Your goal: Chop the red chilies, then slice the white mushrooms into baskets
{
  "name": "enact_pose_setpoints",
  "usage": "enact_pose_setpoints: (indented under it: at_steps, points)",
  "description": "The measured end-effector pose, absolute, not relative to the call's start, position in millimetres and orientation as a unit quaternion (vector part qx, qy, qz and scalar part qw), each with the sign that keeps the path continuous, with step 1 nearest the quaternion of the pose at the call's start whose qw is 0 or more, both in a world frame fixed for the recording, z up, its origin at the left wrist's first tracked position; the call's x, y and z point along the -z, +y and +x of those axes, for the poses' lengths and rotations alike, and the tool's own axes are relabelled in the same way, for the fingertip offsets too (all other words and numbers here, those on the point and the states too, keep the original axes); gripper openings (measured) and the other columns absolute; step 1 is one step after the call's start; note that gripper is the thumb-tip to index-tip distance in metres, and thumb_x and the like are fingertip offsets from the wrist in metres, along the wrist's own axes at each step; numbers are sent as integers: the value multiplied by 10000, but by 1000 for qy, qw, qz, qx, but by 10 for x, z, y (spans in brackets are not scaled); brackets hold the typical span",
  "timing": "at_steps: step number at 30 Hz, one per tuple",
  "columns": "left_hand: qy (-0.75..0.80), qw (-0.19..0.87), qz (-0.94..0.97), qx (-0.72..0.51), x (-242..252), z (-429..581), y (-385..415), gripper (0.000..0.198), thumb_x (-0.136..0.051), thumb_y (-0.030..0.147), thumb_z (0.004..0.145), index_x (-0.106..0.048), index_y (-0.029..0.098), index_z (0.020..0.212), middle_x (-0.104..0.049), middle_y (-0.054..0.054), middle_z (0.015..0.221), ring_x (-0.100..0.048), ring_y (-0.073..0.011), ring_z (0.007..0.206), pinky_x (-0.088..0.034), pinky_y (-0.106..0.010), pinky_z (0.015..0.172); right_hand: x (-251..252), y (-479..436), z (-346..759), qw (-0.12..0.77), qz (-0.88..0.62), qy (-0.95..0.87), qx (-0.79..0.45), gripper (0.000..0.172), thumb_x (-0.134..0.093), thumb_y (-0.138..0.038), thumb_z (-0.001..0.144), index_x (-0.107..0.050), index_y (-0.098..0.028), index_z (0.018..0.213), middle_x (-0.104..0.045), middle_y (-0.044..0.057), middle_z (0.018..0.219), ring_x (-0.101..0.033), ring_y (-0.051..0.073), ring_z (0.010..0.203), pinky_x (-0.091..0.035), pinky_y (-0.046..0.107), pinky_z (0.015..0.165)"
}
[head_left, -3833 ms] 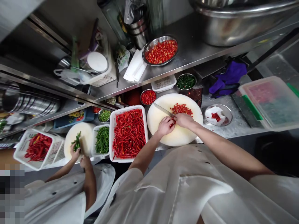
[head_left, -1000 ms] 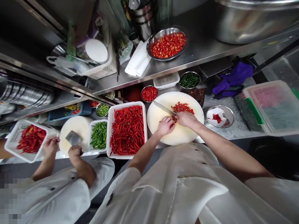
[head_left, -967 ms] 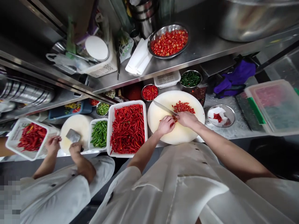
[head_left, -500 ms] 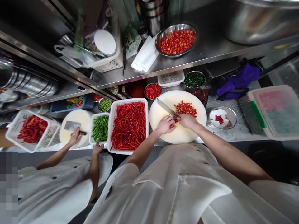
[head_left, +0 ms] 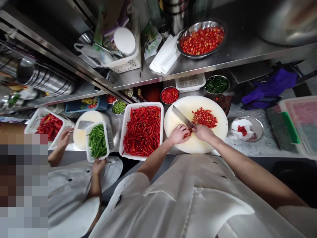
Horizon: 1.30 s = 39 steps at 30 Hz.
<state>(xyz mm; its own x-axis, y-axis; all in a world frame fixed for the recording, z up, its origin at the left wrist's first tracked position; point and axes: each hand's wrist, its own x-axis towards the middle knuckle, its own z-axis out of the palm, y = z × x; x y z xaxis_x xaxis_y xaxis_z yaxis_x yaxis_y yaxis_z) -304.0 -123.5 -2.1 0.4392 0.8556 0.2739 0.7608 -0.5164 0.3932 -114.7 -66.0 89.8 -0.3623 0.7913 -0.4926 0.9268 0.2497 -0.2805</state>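
My right hand (head_left: 203,133) is closed around the handle of a kitchen knife (head_left: 182,116), whose broad blade slants to the upper left over a round white cutting board (head_left: 198,147). Beside the blade, my left hand (head_left: 180,134) presses bunched red chilies (head_left: 189,133) against the board, its fingers curled. Some of those chilies are hidden under the fingers. A heap of chopped red chili (head_left: 205,118) lies on the board beyond my right hand. Close to my left forearm stands a white basket (head_left: 121,145) full of whole red chilies (head_left: 142,130).
At left, a co-worker's hand (head_left: 99,166) holds a small basket of green chilies (head_left: 97,140) against another round board (head_left: 78,135). A metal plate (head_left: 259,130) with white paper sits right of my board. Chopped chili fills a bowl (head_left: 201,41) on the shelf (head_left: 158,75) above.
The view has shifted. The co-worker has let go of the cleaver and moved the green chili basket leftward, over their board's edge. My hands stay at the same spot on the board.
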Motion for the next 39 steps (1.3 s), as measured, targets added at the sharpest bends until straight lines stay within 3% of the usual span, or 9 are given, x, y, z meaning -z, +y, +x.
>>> enact_pose_setpoints:
  at_steps: [11,16,29,39]
  points:
    - [508,110,825,-221,-10,-2996,-1390,130,-641,373,979,-709,263,988,-676,-88,1175,-577,-277,1223,-497,-455,1133,-896,-792,-1156,120,539,788,272,399,-459,-382,1074,-752,-151,1219,-771,221,1211,-726,325,1159,-523,344,891]
    - [510,128,827,-196,-3,-3039,-1401,124,-669,361,952,-731,272,1011,-672,-87,1199,-567,-285,1235,-479,-468,1160,-901,-834,-1158,131,550,776,281,418,-438,-358,1079,-709,-134,1306,-760,227,1246,-721,328,1175,-519,344,884]
    - [530,84,824,-181,56,-3041,-1451,141,-641,349,978,-722,235,996,-683,-69,1138,-583,-243,1153,-488,-402,1113,-841,-879,-1287,148,550,771,286,435,-461,-402,1078,-709,-120,1299,-745,238,1270,-713,313,1177,-515,328,880]
    - [541,57,814,-203,114,-3013,-1404,102,-638,302,976,-706,227,989,-683,-72,1090,-596,-248,1125,-509,-413,1073,-864,-810,-1334,132,539,786,272,378,-481,-359,1071,-715,-150,1282,-757,197,1266,-715,297,1164,-511,314,876]
